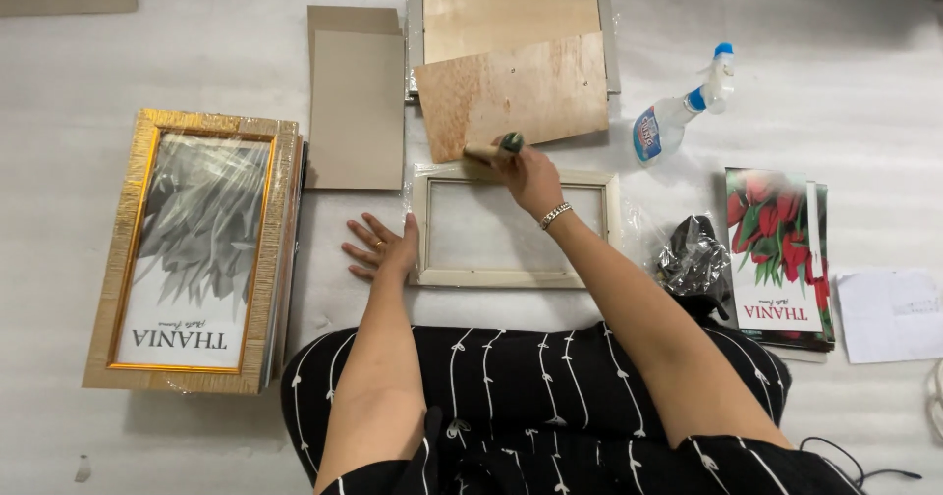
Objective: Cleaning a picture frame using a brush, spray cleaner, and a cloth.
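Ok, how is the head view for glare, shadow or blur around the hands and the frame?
Head view: lighting even and soft, with faint shadows beside the arms. The right hand, on a small tool, is slightly motion-blurred. The left hand and the pale frame are sharp. Glare shows on the gold frame's wrap and the crumpled plastic.

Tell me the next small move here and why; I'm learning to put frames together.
Probably draw the tool along the top rail of the cream frame. The right hand holds it at the frame's top edge, near the middle, while the left hand lies flat against the frame's left side, steadying it. The rest of that rail is untouched by the tool.
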